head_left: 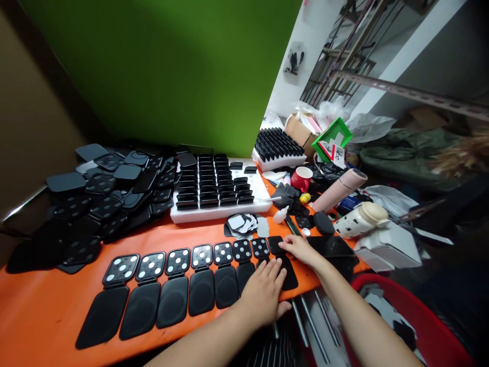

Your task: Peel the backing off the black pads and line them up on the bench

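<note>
A row of hinged black cases lies unfolded along the front of the orange tabletop. Most of their small upper panels carry white round dots; the upper panel of the rightmost case shows no dots. My left hand rests flat, fingers stretched, over the lower panels near the row's right end, partly hiding them. At the right edge of the rightmost case's upper panel, my right hand has its fingertips closed together; whether anything small is between them is hidden. Behind the row sits a pile of white and grey pieces.
A heap of black cases fills the left side. White foam trays hold rows of black parts. At right are a red mug, a pink bottle, a dropper bottle, a dark phone-like slab and a red tub.
</note>
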A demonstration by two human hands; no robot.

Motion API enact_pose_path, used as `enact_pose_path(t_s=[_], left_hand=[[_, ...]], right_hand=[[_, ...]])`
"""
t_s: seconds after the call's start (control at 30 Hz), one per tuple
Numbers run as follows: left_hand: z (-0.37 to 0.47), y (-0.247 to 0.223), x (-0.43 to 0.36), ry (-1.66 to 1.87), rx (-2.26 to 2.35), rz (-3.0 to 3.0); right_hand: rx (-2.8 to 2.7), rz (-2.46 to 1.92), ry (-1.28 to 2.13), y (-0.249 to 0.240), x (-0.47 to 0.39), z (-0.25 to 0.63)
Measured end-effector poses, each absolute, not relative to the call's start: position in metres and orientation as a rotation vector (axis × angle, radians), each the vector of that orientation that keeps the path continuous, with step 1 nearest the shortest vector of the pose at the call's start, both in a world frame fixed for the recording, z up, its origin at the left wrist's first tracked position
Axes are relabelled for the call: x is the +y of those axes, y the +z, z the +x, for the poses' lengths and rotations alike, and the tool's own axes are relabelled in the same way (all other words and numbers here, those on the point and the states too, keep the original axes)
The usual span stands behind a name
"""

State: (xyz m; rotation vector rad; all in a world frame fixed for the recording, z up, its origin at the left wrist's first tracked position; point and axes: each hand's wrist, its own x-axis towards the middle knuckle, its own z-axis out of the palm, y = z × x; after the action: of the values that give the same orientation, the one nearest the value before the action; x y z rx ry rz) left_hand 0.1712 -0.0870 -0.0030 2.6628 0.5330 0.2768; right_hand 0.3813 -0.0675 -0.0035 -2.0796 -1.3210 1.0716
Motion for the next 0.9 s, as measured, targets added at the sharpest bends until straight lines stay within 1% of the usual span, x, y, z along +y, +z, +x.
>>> enact_pose_path(t_s=[0.2,0.5,0.73,0.9], left_hand=[[0.171,-0.002,-0.086,0.280,0.533,2.654],[0.171,-0.001,-0.087,0.278,0.546,2.650],[0.171,0.001,-0.087,0.276,0.544,2.654],[0.171,0.001,-0.087,0.269,0.543,2.663]], right_hand=[[-1.324,-2.133,1.000,-0.008,-0.069,0.378],[-1.358,-2.268,0.887,0.005,-0.069,0.365],[-1.504,-2.421,0.661,0.012,-0.062,0.364],[-1.599,-2.473,0.561,0.014,-0.058,0.365]])
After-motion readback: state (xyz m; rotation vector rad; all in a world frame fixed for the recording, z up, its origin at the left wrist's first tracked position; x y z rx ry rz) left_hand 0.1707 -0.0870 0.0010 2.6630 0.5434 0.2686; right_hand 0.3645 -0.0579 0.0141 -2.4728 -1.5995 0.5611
